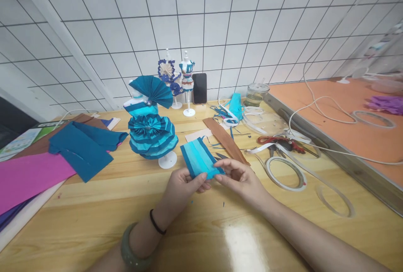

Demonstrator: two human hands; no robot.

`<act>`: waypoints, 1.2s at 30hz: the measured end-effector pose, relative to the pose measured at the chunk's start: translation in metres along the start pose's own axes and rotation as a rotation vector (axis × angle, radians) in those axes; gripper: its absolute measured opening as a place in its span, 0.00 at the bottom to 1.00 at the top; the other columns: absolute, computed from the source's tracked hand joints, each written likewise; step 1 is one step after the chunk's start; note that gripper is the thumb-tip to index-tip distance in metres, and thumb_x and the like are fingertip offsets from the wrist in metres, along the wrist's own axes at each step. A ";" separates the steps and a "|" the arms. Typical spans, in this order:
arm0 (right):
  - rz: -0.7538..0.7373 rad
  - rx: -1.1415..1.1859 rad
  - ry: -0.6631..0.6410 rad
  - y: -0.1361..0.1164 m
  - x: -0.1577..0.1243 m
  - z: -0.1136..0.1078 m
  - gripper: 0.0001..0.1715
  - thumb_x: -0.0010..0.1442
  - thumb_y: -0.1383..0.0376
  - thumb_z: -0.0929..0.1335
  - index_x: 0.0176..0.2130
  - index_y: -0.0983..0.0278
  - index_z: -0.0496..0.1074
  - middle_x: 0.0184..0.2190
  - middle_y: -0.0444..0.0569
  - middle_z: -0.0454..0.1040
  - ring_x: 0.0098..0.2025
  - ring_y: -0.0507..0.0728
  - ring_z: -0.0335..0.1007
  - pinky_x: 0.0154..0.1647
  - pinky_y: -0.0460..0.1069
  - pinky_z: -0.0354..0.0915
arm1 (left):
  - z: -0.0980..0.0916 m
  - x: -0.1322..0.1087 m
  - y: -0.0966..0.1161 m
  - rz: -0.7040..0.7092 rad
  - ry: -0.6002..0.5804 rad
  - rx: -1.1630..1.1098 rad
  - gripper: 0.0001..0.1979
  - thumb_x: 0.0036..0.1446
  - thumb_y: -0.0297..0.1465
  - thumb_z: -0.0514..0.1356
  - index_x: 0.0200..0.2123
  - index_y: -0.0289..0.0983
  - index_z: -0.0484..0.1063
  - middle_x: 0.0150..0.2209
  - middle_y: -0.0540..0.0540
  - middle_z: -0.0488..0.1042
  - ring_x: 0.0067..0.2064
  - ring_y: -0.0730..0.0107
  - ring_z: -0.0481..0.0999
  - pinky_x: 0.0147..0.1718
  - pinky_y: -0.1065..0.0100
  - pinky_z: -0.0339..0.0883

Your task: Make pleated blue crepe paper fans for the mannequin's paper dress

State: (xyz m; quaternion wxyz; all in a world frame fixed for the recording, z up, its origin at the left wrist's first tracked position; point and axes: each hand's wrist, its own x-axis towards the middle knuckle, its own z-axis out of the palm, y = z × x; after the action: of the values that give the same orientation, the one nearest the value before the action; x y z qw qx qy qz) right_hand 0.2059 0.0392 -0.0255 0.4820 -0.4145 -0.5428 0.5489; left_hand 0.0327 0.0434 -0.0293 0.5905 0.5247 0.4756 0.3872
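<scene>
Both hands grip a small folded piece of crepe paper [199, 158], light turquoise with dark blue borders, just above the wooden table. My left hand [185, 183] pinches its near left edge, thumb on top. At the near right corner my right hand [237, 175] holds it between thumb and fingers. Behind the left hand stands a mini dress form [153, 137] in a ruffled blue paper dress with a pleated fan on top. Scissors [222, 155] lie partly hidden behind the right hand, by a brown paper strip [225, 139].
Folded dark blue paper [85, 150] and pink paper [34, 175] lie at left. Two small dress forms and a phone [200, 88] stand by the tiled wall. On the right are a tape roll [286, 173], a lidded glass [255, 95], and a cable crossing to an orange surface [340, 137].
</scene>
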 end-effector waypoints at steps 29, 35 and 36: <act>-0.006 -0.182 0.110 0.011 0.005 -0.009 0.11 0.48 0.59 0.71 0.30 0.64 0.73 0.21 0.43 0.71 0.23 0.50 0.63 0.24 0.45 0.59 | 0.004 -0.004 0.003 0.256 0.157 0.086 0.15 0.45 0.29 0.61 0.31 0.40 0.54 0.29 0.53 0.69 0.30 0.74 0.73 0.32 0.71 0.66; -0.010 -0.171 0.087 0.008 0.004 -0.006 0.10 0.48 0.59 0.70 0.29 0.64 0.73 0.22 0.44 0.71 0.24 0.50 0.64 0.25 0.46 0.61 | 0.005 -0.007 0.003 0.285 0.086 0.250 0.15 0.44 0.30 0.62 0.34 0.39 0.59 0.30 0.52 0.70 0.31 0.73 0.72 0.32 0.72 0.65; -0.024 -0.157 0.079 0.008 0.003 -0.006 0.10 0.48 0.59 0.70 0.29 0.64 0.73 0.23 0.44 0.72 0.25 0.51 0.65 0.27 0.46 0.61 | 0.004 -0.006 0.002 0.288 0.091 0.250 0.13 0.46 0.29 0.61 0.34 0.39 0.59 0.29 0.52 0.69 0.31 0.74 0.71 0.31 0.73 0.65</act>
State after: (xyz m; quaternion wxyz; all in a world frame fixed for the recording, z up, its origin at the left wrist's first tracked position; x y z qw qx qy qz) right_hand 0.2105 0.0442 -0.0334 0.4754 -0.4658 -0.5698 0.4821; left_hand 0.0356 0.0369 -0.0259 0.4371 0.6386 0.4662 0.4287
